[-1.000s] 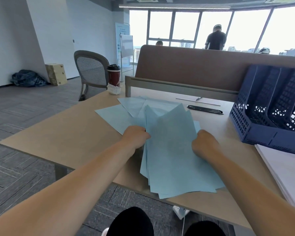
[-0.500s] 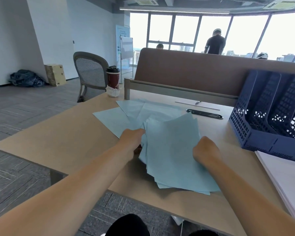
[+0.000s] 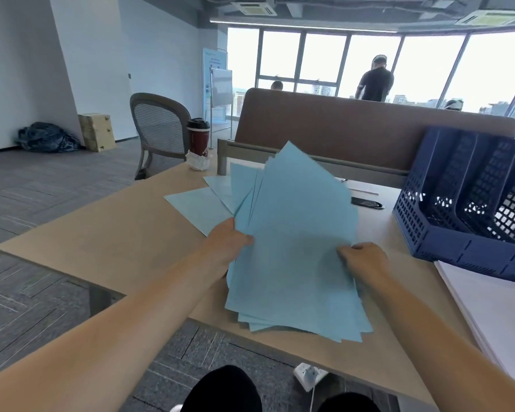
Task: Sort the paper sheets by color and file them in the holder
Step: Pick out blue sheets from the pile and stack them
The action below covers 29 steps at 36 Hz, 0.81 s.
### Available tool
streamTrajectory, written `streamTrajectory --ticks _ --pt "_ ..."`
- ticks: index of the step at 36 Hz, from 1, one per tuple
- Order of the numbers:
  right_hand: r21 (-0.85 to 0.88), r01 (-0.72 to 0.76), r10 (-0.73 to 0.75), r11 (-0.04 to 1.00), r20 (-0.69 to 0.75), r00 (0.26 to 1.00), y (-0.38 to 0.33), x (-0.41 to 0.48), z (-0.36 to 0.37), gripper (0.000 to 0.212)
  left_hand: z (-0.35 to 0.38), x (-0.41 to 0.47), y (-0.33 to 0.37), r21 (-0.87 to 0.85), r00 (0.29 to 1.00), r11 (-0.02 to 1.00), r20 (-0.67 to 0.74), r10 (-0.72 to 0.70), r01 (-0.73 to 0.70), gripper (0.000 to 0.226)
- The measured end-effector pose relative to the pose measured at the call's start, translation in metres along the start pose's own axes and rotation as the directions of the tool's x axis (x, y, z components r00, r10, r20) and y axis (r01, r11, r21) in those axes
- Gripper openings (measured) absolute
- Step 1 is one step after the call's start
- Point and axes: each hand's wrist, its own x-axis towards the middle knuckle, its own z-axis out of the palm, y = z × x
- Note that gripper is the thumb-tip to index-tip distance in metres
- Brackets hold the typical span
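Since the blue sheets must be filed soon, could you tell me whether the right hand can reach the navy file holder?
Probably yes: the navy file holder stands just right of the right hand, only bare desk between, though that hand grips the blue sheets.

Stack of blue sheets (image 3: 295, 248): fanned, tilted up off the desk (image 3: 101, 242).
Left hand (image 3: 226, 245): grips the stack's left edge.
Right hand (image 3: 363, 263): grips the stack's right edge.
Loose blue sheets (image 3: 197, 206): flat on the desk, behind and left of the stack.
File holder (image 3: 458, 221): dark blue mesh, right of the stack.
White paper (image 3: 494, 307): right of the stack, nearer the person.
Cup (image 3: 198, 138): lidded, far behind the stack, to its left.
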Motion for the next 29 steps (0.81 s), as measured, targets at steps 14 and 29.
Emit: streamTrajectory --ticks 14,29 --pt "0.684 -0.25 0.036 0.686 0.311 0.95 -0.025 -0.034 -0.042 0.05 -0.022 -0.032 0.024 -0.184 0.99 0.977 0.074 0.123 -0.108 0.029" --pt "0.787 0.063 -0.202 0.614 0.079 0.976 -0.073 -0.03 -0.086 0.03 -0.027 -0.006 0.092 -0.248 0.944 0.913 -0.026 0.328 -0.324 0.077"
